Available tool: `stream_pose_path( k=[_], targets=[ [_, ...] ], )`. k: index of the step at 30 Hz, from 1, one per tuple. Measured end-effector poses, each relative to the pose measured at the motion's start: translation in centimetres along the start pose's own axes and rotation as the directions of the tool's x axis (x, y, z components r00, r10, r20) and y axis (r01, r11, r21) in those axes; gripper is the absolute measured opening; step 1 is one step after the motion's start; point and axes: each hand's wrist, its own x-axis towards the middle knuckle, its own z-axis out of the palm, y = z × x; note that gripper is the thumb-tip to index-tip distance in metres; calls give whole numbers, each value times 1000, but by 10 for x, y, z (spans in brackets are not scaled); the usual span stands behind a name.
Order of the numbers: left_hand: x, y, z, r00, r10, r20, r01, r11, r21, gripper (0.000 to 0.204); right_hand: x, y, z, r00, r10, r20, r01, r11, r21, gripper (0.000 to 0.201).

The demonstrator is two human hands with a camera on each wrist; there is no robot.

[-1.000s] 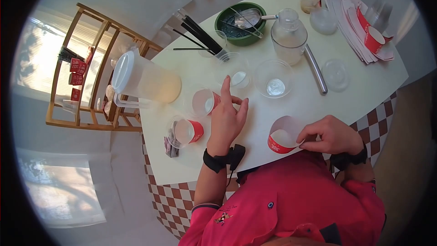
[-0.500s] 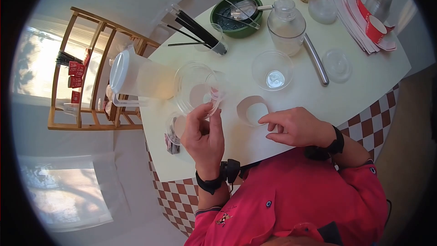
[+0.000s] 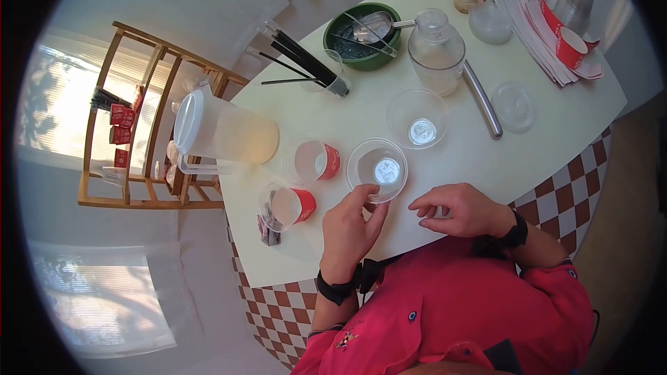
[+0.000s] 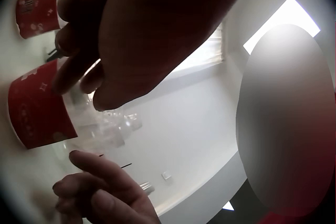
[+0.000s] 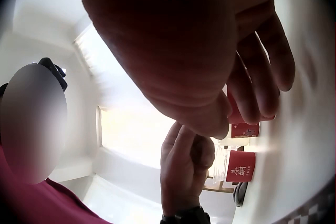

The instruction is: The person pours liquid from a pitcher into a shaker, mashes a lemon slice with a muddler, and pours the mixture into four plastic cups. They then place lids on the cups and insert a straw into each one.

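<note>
A clear plastic cup (image 3: 361,160) stands on the table in front of me, its round rim facing up in the head view. My left hand (image 3: 353,230) pinches its near rim between thumb and forefinger. From the left wrist, a red printed paper sleeve (image 4: 39,108) shows around the cup's lower part, with clear plastic rising above it; the head view hides this sleeve. To the right of the cup, my right hand (image 3: 464,210) hovers with loosely bent fingers and nothing in them. Two other sleeved cups, one nearer (image 3: 304,206) and one farther (image 3: 331,162), stand to the left.
A lidded pitcher (image 3: 233,128) of pale yellow liquid stands left. Behind are black straws (image 3: 299,52) in a cup, a green bowl (image 3: 372,62) with a metal scoop, and a clear jar (image 3: 436,62). Another clear cup (image 3: 417,111), a metal rod (image 3: 482,101) and flat sleeves (image 3: 531,42) lie beyond.
The left hand reached for a clear cup, lifted it over and brought it right, down to the red sleeve. The right hand moved the sleeve left and let it go.
</note>
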Motion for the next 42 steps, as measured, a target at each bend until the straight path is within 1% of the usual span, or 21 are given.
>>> stream_pose_path(
  k=[3, 6, 9, 12, 15, 16, 19, 23, 25, 27, 28, 29, 30, 31, 32, 33, 34, 36, 39, 41, 42],
  targets=[
    [1, 5, 0, 990, -72, 119, 74, 997, -11, 28, -4, 5, 5, 998, 2, -62, -1, 1000, 9, 26],
    [2, -4, 9, 984, -82, 161, 98, 991, -94, 27, -4, 11, 8, 993, -15, -119, 13, 1000, -12, 21],
    [6, -18, 19, 991, -98, 96, 112, 982, -153, 23, 0, 13, 9, 988, -38, -152, 30, 998, -51, 18],
    [15, -15, 18, 984, -174, 39, 179, 968, -178, 19, 2, 17, 9, 986, -58, -158, 49, 997, -61, 17],
    [31, -22, 25, 976, -216, -14, 208, 955, -210, 22, 3, 17, 8, 988, -48, -145, 41, 998, -53, 17],
    [38, -25, 29, 983, -180, -49, 165, 963, -215, 24, 3, 18, 9, 987, -55, -149, 47, 997, -54, 17],
    [54, -21, 33, 971, -216, -99, 181, 943, -280, 27, 3, 19, 9, 987, -53, -149, 47, 998, -44, 17],
    [55, -18, 34, 970, -188, -150, 140, 949, -282, 41, -2, 17, 8, 988, -50, -143, 51, 999, 10, 17],
    [43, -9, 25, 976, -156, -152, 118, 964, -237, 48, -12, 6, -4, 989, -25, -144, 37, 996, 80, 18],
    [27, -10, 24, 965, -180, -190, 106, 933, -345, 53, -25, -8, -27, 985, -13, -173, 32, 994, 105, 19],
    [16, -12, 26, 957, -172, -235, 74, 924, -375, 48, -33, -10, -41, 963, 4, -271, 33, 991, 132, 19],
    [6, -16, 27, 943, -172, -286, 46, 916, -399, 43, -40, -13, -59, 915, -36, -402, 67, 996, 63, 18],
    [-4, -24, 27, 951, -123, -283, 18, 938, -346, 37, -47, -4, -73, 843, 11, -538, 48, 994, 96, 21],
    [-13, -33, 27, 955, -76, -286, -10, 957, -290, 32, -50, -1, -92, 724, -12, -690, 48, 998, 33, 25],
    [-17, -38, 28, 956, -30, -290, -39, 973, -229, 27, -55, 9, -116, 635, 17, -773, -14, 1000, 10, 30],
    [-18, -36, 28, 964, -29, -263, -36, 970, -239, 25, -58, 14, -139, 533, 41, -845, -66, 998, 8, 34],
    [-19, -32, 26, 970, -29, -240, -33, 968, -249, 22, -61, 22, -161, 436, 66, -897, -203, 979, -26, 40],
    [-20, -26, 24, 980, -8, -200, -46, 964, -260, 23, -72, 58, -203, 317, -16, -948, -457, 874, -167, 45],
    [-11, -16, 27, 983, 60, -176, -110, 951, -290, 36, -79, 75, -239, 264, -77, -961, -619, 751, -230, 46],
    [0, -4, 33, 975, 112, -194, -173, 925, -338, 48, -83, 85, -252, 272, -35, -962, -682, 698, -218, 46],
    [6, 0, 34, 975, 140, -170, -189, 931, -313, 53, -84, 88, -257, 273, -22, -962, -699, 683, -214, 47]
  ],
)
